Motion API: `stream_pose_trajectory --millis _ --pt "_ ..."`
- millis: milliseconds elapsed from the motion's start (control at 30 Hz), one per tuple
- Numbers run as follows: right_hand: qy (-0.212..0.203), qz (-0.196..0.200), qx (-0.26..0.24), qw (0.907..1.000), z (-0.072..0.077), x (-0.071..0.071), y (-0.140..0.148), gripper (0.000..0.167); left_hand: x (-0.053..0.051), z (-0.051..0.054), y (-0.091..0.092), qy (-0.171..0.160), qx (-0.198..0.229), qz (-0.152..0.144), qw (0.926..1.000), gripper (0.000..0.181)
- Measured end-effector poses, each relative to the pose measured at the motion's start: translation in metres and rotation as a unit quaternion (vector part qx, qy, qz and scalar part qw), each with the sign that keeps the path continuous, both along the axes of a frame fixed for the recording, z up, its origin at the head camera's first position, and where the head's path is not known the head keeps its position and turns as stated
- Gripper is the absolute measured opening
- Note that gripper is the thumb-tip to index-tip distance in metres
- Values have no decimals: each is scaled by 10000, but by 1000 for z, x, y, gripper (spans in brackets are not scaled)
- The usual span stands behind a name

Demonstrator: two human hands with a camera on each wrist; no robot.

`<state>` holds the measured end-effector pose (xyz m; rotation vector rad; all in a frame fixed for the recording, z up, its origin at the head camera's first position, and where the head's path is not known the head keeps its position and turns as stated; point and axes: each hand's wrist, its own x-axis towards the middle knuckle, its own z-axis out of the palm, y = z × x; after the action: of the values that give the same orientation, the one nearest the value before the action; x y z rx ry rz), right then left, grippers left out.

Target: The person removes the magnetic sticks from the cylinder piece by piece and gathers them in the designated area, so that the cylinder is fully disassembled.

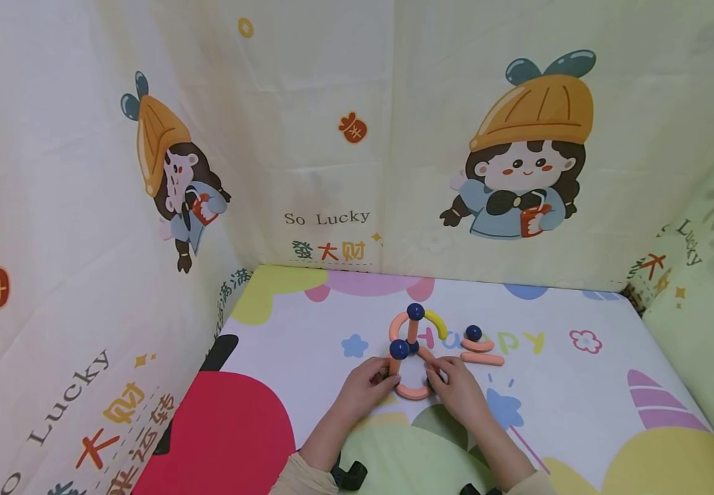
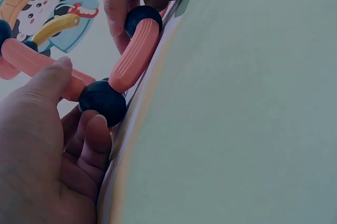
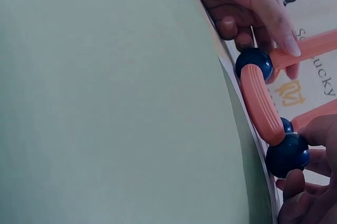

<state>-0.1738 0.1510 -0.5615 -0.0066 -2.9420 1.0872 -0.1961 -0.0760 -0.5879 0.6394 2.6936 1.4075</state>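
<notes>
Right grip (image 1: 460, 390), curled, pinches blue ball (image 3: 287, 155).

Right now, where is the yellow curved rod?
In the head view, the yellow curved rod extends right from the topmost blue ball, left of the rightmost blue ball.

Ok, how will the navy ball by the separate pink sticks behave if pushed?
The navy ball looks round, so it may roll. Its shiny surface could be slippery. The curved pink stick on its near side might stop it.

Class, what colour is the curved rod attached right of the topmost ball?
Yellow rod, clearest in head view.
</notes>
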Motion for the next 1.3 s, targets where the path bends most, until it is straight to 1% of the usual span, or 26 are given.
stream_pose_trajectory --millis 200,333,733,933,1100,1300 --pt "-46 -23 3 10000 2 0 -1 32 2 4 1 -97 -139 97 9998 34" --pt "-31 -19 10 10000 3 1 -1 31 3 5 1 -139 -149 130 9997 33" --pt "-57 -54 -98 9999 3 5 0 34 3 3 0 -103 -186 94 9997 34" --pt "-84 -60 -127 9999 3 7 1 33 4 5 -1 -108 -199 88 9997 34" --pt "-95 -80 -193 9997 4 8 0 34 5 7 -1 -201 -183 104 9996 35" --pt "-207 -54 -176 9996 3 6 4 35 6 10 -1 -282 -100 88 9995 34"
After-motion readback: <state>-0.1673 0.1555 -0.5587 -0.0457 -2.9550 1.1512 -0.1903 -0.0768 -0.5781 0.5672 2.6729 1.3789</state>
